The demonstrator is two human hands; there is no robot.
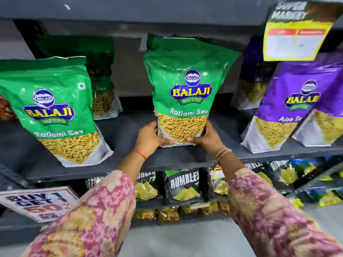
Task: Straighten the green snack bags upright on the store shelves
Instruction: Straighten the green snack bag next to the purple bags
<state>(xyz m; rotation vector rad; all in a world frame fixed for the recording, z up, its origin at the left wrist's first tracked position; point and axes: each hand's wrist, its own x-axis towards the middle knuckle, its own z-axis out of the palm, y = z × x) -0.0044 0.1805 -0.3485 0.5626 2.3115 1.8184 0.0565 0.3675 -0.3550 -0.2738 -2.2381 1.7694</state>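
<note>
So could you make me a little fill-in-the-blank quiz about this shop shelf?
1. Both hands grip the middle green Ratlami Sev snack bag at its ____ end.
2. The left hand has a ____ thread at its wrist.
3. The bags right of it are ____.
4. The black bags on the shelf below read ____.

Missing: bottom; red; purple; Rumbles

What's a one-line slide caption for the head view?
Both hands, left hand and right hand, grip the base of a green snack bag standing on the shelf.

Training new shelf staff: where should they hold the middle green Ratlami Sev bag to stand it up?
Grip the middle green bag low, at its bottom corners, from the front, as the left hand and right hand do; its flat base sits there.
</note>
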